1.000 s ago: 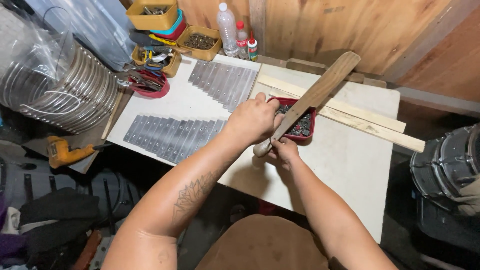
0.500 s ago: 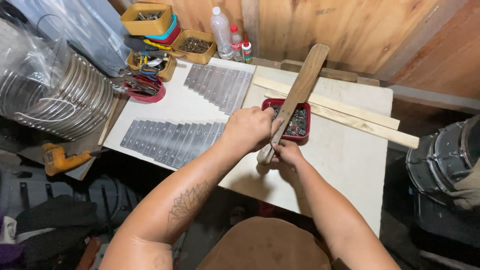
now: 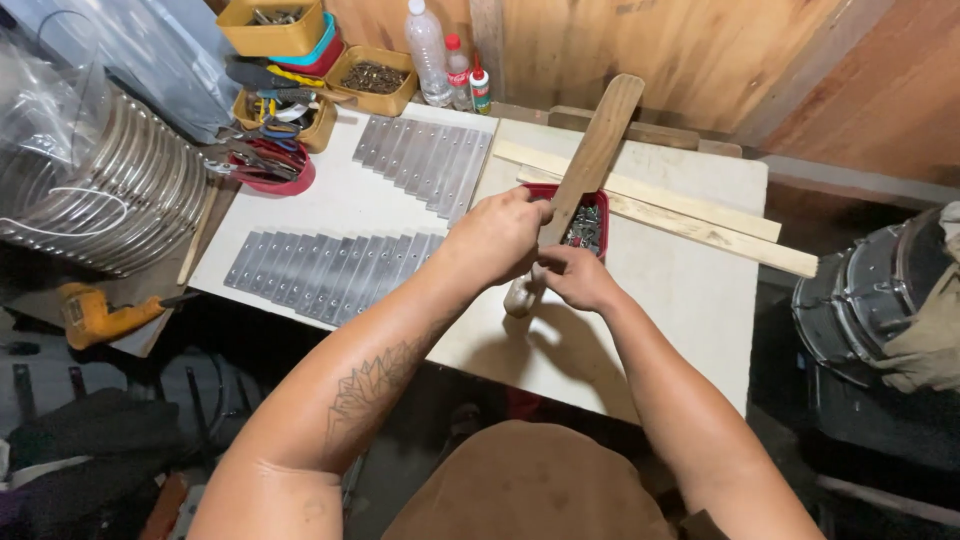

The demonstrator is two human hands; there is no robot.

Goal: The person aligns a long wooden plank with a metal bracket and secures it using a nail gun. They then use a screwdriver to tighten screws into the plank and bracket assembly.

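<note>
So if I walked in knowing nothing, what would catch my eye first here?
Most likely the two hands, left hand and right hand, meeting around a long wooden paddle at the middle of the white table. Next, two neat rows of grey metal strips laid side by side to their left, and a small red tray of metal bits under the paddle.

The paddle [image 3: 592,150] is brown wood, smooth and matt, held by bare hands, left [image 3: 497,238] and right [image 3: 575,278]. The bars [image 3: 330,270] are dull grey metal with a faint sheen, as are those in the farther row [image 3: 425,160]. The table [image 3: 690,300] is matt white board. Two slats [image 3: 680,215] are pale, raw wood. The red tray [image 3: 583,228] looks plastic and holds shiny metal bits. The bottles [image 3: 428,45] are clear plastic. The wall [image 3: 700,50] is warm, varnished wood. The coil [image 3: 120,190] is gleaming metal.
</note>
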